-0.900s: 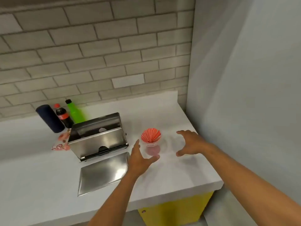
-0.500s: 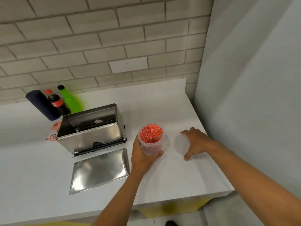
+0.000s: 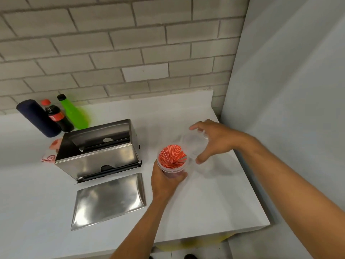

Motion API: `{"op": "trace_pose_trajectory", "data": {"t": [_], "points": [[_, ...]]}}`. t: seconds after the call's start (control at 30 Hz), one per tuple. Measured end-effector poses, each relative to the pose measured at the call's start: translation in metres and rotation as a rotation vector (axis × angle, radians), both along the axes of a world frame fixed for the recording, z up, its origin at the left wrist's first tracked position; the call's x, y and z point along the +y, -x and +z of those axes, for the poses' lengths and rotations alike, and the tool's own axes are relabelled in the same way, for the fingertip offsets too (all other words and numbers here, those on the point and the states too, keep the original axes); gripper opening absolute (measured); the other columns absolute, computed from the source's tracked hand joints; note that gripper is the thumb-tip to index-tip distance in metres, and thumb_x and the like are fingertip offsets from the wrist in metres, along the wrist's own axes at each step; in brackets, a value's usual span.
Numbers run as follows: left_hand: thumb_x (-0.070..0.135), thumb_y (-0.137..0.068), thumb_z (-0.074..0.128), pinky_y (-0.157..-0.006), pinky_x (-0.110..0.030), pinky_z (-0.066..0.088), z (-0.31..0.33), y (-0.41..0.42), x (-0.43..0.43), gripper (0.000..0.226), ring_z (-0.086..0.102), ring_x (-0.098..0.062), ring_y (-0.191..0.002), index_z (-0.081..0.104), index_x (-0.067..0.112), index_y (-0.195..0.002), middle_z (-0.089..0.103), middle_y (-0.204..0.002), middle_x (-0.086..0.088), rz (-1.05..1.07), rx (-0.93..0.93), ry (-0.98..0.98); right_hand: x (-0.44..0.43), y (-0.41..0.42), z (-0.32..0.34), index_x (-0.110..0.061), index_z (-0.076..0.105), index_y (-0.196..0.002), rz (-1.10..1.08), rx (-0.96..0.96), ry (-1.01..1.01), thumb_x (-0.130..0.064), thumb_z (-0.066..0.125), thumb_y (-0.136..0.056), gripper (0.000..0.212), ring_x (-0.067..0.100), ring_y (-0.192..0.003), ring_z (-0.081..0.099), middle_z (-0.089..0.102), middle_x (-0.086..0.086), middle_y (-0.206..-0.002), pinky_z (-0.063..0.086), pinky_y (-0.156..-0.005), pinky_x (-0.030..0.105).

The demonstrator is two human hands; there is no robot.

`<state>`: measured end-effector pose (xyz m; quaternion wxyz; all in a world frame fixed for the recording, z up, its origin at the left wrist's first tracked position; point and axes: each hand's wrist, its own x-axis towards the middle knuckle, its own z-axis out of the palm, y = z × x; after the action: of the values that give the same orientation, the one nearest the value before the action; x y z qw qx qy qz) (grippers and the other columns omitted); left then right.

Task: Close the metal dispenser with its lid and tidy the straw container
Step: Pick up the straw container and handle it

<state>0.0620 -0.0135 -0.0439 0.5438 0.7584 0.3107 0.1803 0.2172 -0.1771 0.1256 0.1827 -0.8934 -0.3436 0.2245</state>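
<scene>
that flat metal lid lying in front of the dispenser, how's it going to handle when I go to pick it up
The metal lid looks like a stiff, polished sheet, so it probably won't flex. It lies flat on the counter, so getting fingers under an edge may be awkward. Its glossy surface may be slippery.

Bright even light; glare on steel lid point(image 3: 110, 200); soft shadows; wide-angle bend at edges; slight blur

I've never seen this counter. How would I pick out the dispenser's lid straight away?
Find the white counter under the brick wall, then the open metal dispenser on it. The lid lies flat on the counter just in front of that box, left of the left hand. It is the only flat, shiny metal sheet there.
</scene>
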Motion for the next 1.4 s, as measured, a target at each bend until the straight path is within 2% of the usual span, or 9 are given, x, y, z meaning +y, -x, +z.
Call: {"op": "trace_pose_trajectory", "data": {"t": [0.07, 0.17, 0.37, 0.77, 1.03, 1.23, 1.33, 1.4], "points": [[0.05, -0.043, 0.099, -0.09, -0.029, 0.058, -0.003, 0.0, 0.0, 0.102, 0.067, -0.008, -0.109, 0.052, 0.036, -0.132, 0.069, -0.119, 0.016, -0.006, -0.008, -0.014, 0.019, 0.007, 0.005, -0.05, 0.036, -0.142, 0.074, 0.0, -0.017, -0.063, 0.093, -0.037, 0.12, 0.001, -0.112, 0.046, 0.041, -0.016, -0.126, 0.042, -0.083, 0.018], [0.055, -0.049, 0.096, -0.085, -0.019, 0.055, -0.006, 0.002, -0.001, 0.098, 0.067, -0.005, -0.108, 0.052, 0.035, -0.134, 0.068, -0.12, 0.015, -0.017, -0.014, -0.073, 0.046, 0.015, -0.001, -0.047, 0.034, -0.144, 0.174, -0.02, 0.02, -0.056, 0.093, -0.041, 0.119, 0.007, -0.113, 0.044, 0.04, -0.012, -0.126, 0.045, -0.086, 0.025], [0.061, -0.053, 0.092, -0.086, -0.036, 0.062, -0.008, 0.001, -0.002, 0.095, 0.067, -0.007, -0.106, 0.052, 0.034, -0.135, 0.067, -0.119, 0.014, -0.011, -0.006, -0.152, 0.073, 0.021, -0.017, -0.044, 0.03, -0.149, 0.277, -0.067, 0.13, -0.054, 0.089, -0.042, 0.123, 0.013, -0.117, 0.04, 0.038, -0.009, -0.127, 0.05, -0.09, 0.032], [0.063, -0.055, 0.092, -0.092, -0.041, 0.061, -0.011, 0.001, -0.002, 0.102, 0.066, -0.018, -0.113, 0.05, 0.027, -0.141, 0.066, -0.127, 0.006, 0.0, 0.013, -0.153, 0.086, 0.017, -0.015, -0.044, 0.03, -0.152, 0.375, -0.103, 0.219, -0.047, 0.094, -0.046, 0.124, 0.016, -0.123, 0.037, 0.036, -0.006, -0.131, 0.051, -0.096, 0.037], [0.059, -0.055, 0.095, -0.094, -0.04, 0.06, -0.012, 0.002, -0.002, 0.104, 0.065, -0.017, -0.114, 0.049, 0.026, -0.142, 0.066, -0.128, 0.006, 0.005, -0.008, -0.118, 0.096, 0.016, -0.013, -0.042, 0.032, -0.152, 0.428, -0.064, 0.298, -0.035, 0.098, -0.048, 0.123, 0.02, -0.125, 0.039, 0.038, -0.004, -0.133, 0.053, -0.095, 0.041], [0.06, -0.057, 0.094, -0.092, -0.04, 0.061, -0.012, 0.003, -0.002, 0.102, 0.066, -0.019, -0.113, 0.05, 0.025, -0.142, 0.066, -0.128, 0.005, -0.002, -0.007, -0.101, 0.095, 0.019, -0.013, -0.045, 0.034, -0.143, 0.351, -0.103, 0.309, -0.06, 0.09, -0.038, 0.12, 0.018, -0.111, 0.05, 0.041, -0.011, -0.123, 0.056, -0.08, 0.035], [0.056, -0.058, 0.095, -0.09, -0.039, 0.062, -0.012, 0.003, -0.002, 0.096, 0.068, -0.018, -0.11, 0.053, 0.027, -0.139, 0.068, -0.125, 0.007, 0.001, -0.021, -0.079, 0.094, 0.025, -0.012, -0.042, 0.036, -0.142, 0.308, -0.164, 0.323, -0.073, 0.082, -0.033, 0.122, 0.018, -0.105, 0.054, 0.045, -0.012, -0.122, 0.05, -0.071, 0.031], [0.055, -0.059, 0.095, -0.09, -0.039, 0.062, -0.012, 0.003, -0.002, 0.092, 0.069, -0.017, -0.108, 0.054, 0.028, -0.137, 0.069, -0.123, 0.008, 0.002, -0.02, -0.078, 0.094, 0.028, -0.012, -0.037, 0.038, -0.143, 0.306, -0.219, 0.337, -0.081, 0.077, -0.033, 0.124, 0.02, -0.105, 0.057, 0.05, -0.009, -0.128, 0.047, -0.071, 0.031]]}}
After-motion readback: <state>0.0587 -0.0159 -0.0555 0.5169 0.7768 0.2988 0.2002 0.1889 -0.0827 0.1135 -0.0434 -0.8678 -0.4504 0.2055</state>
